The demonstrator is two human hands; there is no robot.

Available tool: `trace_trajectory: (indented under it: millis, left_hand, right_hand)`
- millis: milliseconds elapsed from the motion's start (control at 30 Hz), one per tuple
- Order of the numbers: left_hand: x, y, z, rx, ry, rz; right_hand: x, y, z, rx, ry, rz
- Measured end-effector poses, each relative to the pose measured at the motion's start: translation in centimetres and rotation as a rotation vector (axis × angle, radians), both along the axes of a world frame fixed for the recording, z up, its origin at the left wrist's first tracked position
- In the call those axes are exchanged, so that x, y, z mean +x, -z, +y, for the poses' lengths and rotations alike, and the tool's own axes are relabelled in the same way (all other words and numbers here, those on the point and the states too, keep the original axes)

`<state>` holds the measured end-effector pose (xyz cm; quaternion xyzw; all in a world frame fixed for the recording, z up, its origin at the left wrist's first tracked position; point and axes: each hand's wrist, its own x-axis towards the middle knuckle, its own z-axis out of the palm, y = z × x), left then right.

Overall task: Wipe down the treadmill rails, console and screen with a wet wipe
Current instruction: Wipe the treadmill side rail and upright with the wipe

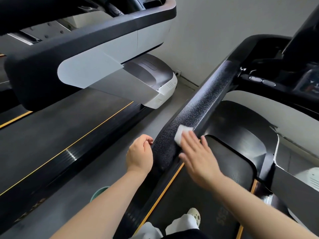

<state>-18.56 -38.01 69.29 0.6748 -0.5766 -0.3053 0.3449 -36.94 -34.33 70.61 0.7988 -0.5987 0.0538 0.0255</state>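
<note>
Fingers of right hand, seemingly flat and spread, press wet wipe onto rail

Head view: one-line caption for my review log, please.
Right hand presses a white wet wipe flat on the textured black treadmill rail; left hand, loosely curled, hovers beside the rail's end.

A grey floor runs diagonally through the middle of the frame. On it stand two treadmills: one fills the left and upper left, the other the right and lower right. A pale green container rests on the floor at lower centre, between them.
</note>
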Motion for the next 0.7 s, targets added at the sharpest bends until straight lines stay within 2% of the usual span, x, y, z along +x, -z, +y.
trace_trajectory:
  millis: [67,133,267,333,400,467,533,700]
  left_hand:
    - [-0.1,-0.1,-0.1,0.002,0.022,0.019]
    - [0.1,-0.3,0.0,0.028,0.041,0.058]
    - [1.8,0.9,1.8,0.172,-0.036,0.241]
    - [2.9,2.1,3.1,0.274,-0.077,0.259]
    - [3.9,3.4,4.3,0.372,-0.076,0.243]
    - [4.7,4.4,5.2,0.460,-0.083,0.248]
    - [4.9,5.2,5.8,0.530,-0.106,0.283]
    - [5.1,6.2,7.8,0.585,-0.130,0.366]
  right_hand:
    - [-0.1,-0.6,-1.5,0.060,0.146,-0.129]
    - [1.7,-0.8,-0.5,0.079,0.107,-0.126]
    - [3.8,0.2,4.1,0.016,-0.369,0.117]
    - [3.1,0.0,3.3,-0.013,-0.469,0.193]
    - [2.7,-0.6,1.0,-0.066,-0.364,0.201]
    - [3.0,-1.6,-0.8,0.001,-0.173,0.172]
    - [4.4,-1.5,-0.9,0.051,-0.133,0.140]
    - [6.2,-1.0,2.8,0.007,-0.601,0.259]
